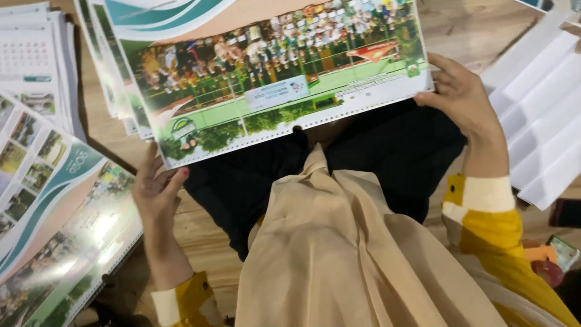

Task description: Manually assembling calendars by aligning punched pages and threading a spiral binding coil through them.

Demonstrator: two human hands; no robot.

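Above the person's lap, a glossy calendar sheet [284, 72] is held nearly flat between both hands. The left hand [156, 191] takes the lower left corner, fingers closed on the edge with the thumb on top. The right hand [463, 97] takes the right edge near the punched strip, fingers curled and clamped on the sheet.

Appearance: a landscape page printed with a large group photograph on a green field, teal wave bands at the far end, a white margin and a row of small punched holes along the near edge.

Handling, as judged: light, thin coated card, fairly stiff but liable to bow when held at one end only; the glossy face looks slippery and prone to marks. Best gripped at two opposite edges or corners, clear of the perforated strip, which may tear.

Surroundings: more sheets of the same set are fanned beneath it [115, 79]. A stack of date-grid pages [30, 60] and a pile of photo pages [54, 200] lie to the left on the wooden floor [200, 236]. Folded white card pieces [544, 121] lie to the right. The person wears yellow sleeves and a beige scarf [339, 254].
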